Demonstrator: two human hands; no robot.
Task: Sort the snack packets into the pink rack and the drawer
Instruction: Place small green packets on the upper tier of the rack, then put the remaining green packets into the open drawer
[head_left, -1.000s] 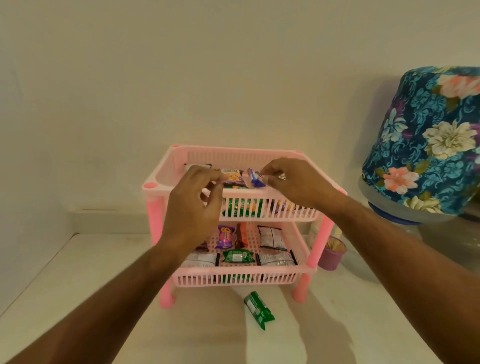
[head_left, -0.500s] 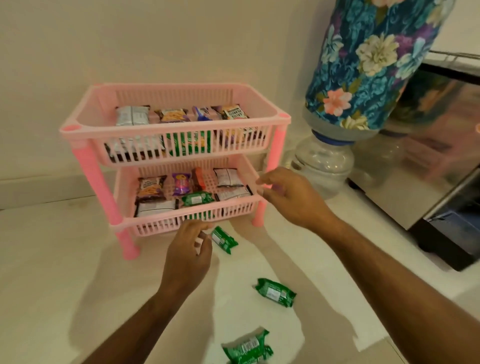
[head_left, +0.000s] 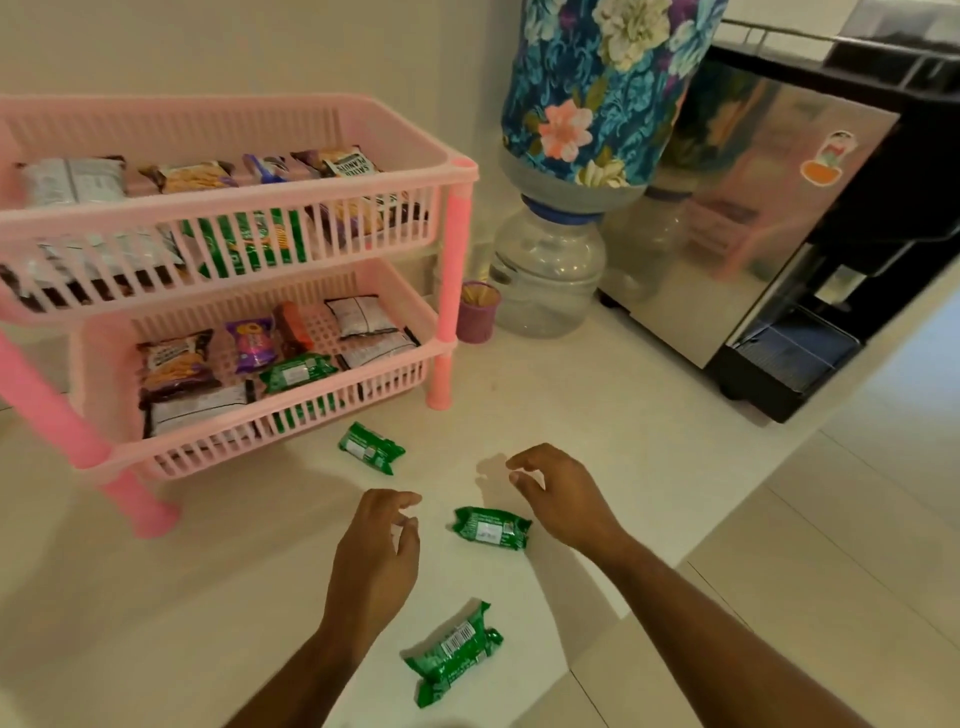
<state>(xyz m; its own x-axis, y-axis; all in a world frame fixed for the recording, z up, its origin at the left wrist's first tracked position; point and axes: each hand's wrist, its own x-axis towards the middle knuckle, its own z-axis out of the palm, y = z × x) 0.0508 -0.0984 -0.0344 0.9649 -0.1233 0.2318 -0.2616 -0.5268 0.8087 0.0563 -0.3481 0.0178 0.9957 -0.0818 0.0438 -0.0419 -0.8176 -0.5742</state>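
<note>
Little of the printing on the packets can be read: a brown-and-white packet (head_left: 347, 162) at the far right of the pink rack's (head_left: 457, 171) top tier seems to carry the word "PEANUTS" upside down, though this is not certain, and the green packets show only white label patches and a barcode, their brand too small to make out. Three green snack packets lie loose on the pale counter (head_left: 156, 597) in front of the rack. The middle green packet (head_left: 491, 527) lies between the two hands, just right of the left hand (head_left: 375, 551) and just left of the right hand (head_left: 561, 499); neither hand touches it. Both hands hover above the counter with fingers loosely curled and spread, gripping nothing. The far green packet (head_left: 371, 448) lies near the rack's lower tier, beyond the left hand. The near green packet (head_left: 452, 652) lies between the two forearms, close to the counter's edge. Both tiers of the rack hold assorted packets, among them a purple packet (head_left: 251, 343) and another green one on the lower tier. To the right of the rack stand a small purple cup (head_left: 478, 319), a water bottle under a floral cover (head_left: 597, 88), and a shiny appliance (head_left: 769, 208) bearing a cartoon sticker (head_left: 827, 158).
</note>
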